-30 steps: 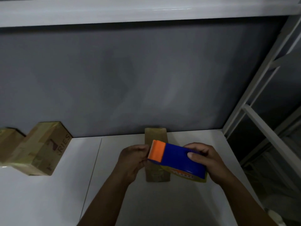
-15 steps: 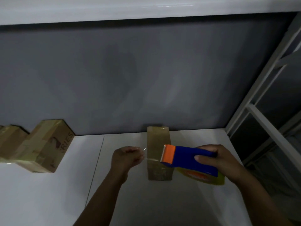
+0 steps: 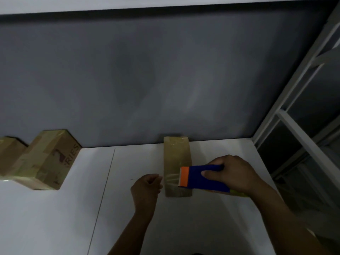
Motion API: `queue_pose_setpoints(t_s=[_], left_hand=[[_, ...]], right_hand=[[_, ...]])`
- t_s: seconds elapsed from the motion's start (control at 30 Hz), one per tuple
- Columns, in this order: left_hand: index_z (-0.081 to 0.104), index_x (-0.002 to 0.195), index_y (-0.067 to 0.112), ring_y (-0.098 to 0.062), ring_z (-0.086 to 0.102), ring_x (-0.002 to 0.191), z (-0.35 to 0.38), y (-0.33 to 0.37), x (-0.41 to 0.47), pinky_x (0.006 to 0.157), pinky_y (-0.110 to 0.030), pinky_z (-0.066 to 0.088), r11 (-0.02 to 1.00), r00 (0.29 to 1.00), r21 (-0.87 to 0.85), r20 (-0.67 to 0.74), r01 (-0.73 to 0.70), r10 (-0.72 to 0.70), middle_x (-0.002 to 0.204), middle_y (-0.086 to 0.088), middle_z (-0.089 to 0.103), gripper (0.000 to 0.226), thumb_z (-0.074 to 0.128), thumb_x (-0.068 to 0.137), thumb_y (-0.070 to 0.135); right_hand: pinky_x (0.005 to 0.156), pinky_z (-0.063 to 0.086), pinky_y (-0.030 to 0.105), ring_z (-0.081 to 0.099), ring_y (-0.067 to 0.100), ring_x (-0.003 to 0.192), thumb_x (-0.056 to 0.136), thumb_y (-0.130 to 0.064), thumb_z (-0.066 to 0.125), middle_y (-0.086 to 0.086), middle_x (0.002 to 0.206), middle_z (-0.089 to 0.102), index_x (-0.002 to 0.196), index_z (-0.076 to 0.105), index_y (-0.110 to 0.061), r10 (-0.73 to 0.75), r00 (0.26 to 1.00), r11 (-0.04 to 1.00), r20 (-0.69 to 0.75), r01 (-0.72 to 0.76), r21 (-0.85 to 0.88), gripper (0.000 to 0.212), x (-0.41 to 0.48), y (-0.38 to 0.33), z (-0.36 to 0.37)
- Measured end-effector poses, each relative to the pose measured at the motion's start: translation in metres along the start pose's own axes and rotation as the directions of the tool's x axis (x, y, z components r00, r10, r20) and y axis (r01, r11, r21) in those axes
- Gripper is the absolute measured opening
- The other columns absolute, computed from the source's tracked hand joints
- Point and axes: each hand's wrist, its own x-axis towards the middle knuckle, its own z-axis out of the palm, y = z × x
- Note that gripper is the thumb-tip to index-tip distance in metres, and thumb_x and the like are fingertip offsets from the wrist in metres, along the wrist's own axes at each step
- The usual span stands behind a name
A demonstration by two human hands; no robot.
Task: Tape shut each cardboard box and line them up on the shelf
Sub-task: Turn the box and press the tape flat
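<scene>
Shelf (image 3: pixel 55 218) white, seamed, grey wall (image 3: pixel 147 80) behind, possibly metal frame (image 3: pixel 292 102) at right

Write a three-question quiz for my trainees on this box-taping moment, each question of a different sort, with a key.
1. What does the right hand hold?
A) a marker
B) the blue and orange tape dispenser
C) a knife

2. True or false: the left hand pinches the end of a clear tape strip stretched over the narrow cardboard box.

3. Fill in the gap: the taped box lettered "RIES" stands on the white shelf to the ____ of the narrow cardboard box.

Key: 1 B; 2 true; 3 left.
</scene>
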Motion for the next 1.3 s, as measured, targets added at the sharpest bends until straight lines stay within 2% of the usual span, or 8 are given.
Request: queue_pose_setpoints(t_s=[0.2,0.47,0.63,0.8,0.97,1.07,1.2,1.3], left_hand=[[0.075,0.092,0.015,-0.005,0.066,0.058,0.005,-0.012,0.006,0.057,-0.014,0.049,0.998,0.998,0.034,0.017,0.06,-0.061,0.066,0.007,0.069,0.01,0.069,0.085,0.019],[0.073,0.103,0.014,-0.009,0.068,0.06,0.011,-0.033,0.011,0.072,-0.033,0.059,0.979,0.98,-0.056,0.046,0.197,-0.194,0.067,0.006,0.071,0.021,0.069,0.085,0.024],[0.037,0.143,0.018,-0.013,0.068,0.079,0.009,-0.037,0.014,0.079,-0.033,0.056,0.983,0.982,0.025,0.043,0.182,-0.183,0.115,0.0,0.063,0.076,0.075,0.079,0.034],[0.063,0.117,0.02,0.011,0.055,0.09,0.009,-0.032,-0.008,0.084,-0.006,0.04,0.98,0.988,0.138,-0.043,-0.144,0.151,0.113,0.008,0.065,0.027,0.061,0.091,0.018],[0.043,0.135,0.025,0.025,0.048,0.084,0.031,-0.035,-0.029,0.073,0.009,0.033,0.99,0.989,0.064,0.085,-0.128,0.122,0.113,0.018,0.053,0.036,0.045,0.099,0.025],[0.032,0.145,0.023,0.005,0.048,0.11,0.035,-0.042,-0.028,0.09,-0.004,0.036,0.996,0.981,0.046,0.181,-0.075,0.065,0.133,0.016,0.043,0.047,0.038,0.1,0.033],[0.047,0.139,0.02,-0.009,0.054,0.116,0.033,-0.054,-0.017,0.101,-0.026,0.042,1.0,0.972,-0.026,0.235,0.016,-0.01,0.134,-0.002,0.056,0.065,0.027,0.091,0.06],[0.035,0.145,0.016,-0.015,0.036,0.135,0.034,-0.042,-0.004,0.112,-0.033,0.03,0.997,0.981,-0.002,0.181,-0.073,0.072,0.148,-0.001,0.038,0.068,0.025,0.094,0.059]], right_hand=[[0.056,0.046,0.017,0.06,-0.002,0.066,0.079,-0.058,0.061,-0.017,0.072,0.065,0.08,0.067,-0.038,0.022,1.0,0.994,0.015,-0.02,-0.11,0.021,0.012,-0.003,0.003],[0.061,0.052,0.024,0.064,0.001,0.067,0.079,-0.051,0.067,-0.014,0.074,0.069,0.077,0.069,-0.034,0.114,0.991,0.99,0.069,-0.119,0.072,0.017,0.018,0.014,0.017],[0.057,0.052,0.024,0.064,0.001,0.062,0.078,-0.05,0.069,-0.011,0.069,0.069,0.074,0.07,-0.031,0.115,0.991,0.985,0.071,-0.123,0.122,0.019,0.02,0.017,0.021],[0.059,0.053,0.027,0.065,0.002,0.06,0.079,-0.049,0.069,-0.01,0.068,0.07,0.075,0.071,-0.029,0.111,0.992,0.982,0.062,-0.12,0.146,0.021,0.018,0.016,0.024],[0.063,0.055,0.032,0.065,0.003,0.061,0.081,-0.048,0.067,-0.007,0.07,0.071,0.076,0.07,-0.027,0.103,0.993,0.982,0.064,-0.112,0.15,0.022,0.016,0.018,0.025],[0.063,0.055,0.034,0.066,0.007,0.061,0.081,-0.046,0.067,-0.005,0.069,0.071,0.075,0.071,-0.025,0.091,0.994,0.978,0.065,-0.102,0.181,0.022,0.015,0.019,0.026],[0.064,0.054,0.034,0.066,0.007,0.062,0.082,-0.045,0.068,-0.004,0.068,0.071,0.075,0.072,-0.024,0.08,0.994,0.977,0.069,-0.092,0.192,0.022,0.015,0.02,0.028],[0.061,0.053,0.031,0.065,0.004,0.061,0.081,-0.046,0.068,-0.006,0.067,0.07,0.073,0.071,-0.024,0.067,0.996,0.981,0.065,-0.078,0.177,0.023,0.015,0.018,0.029]])
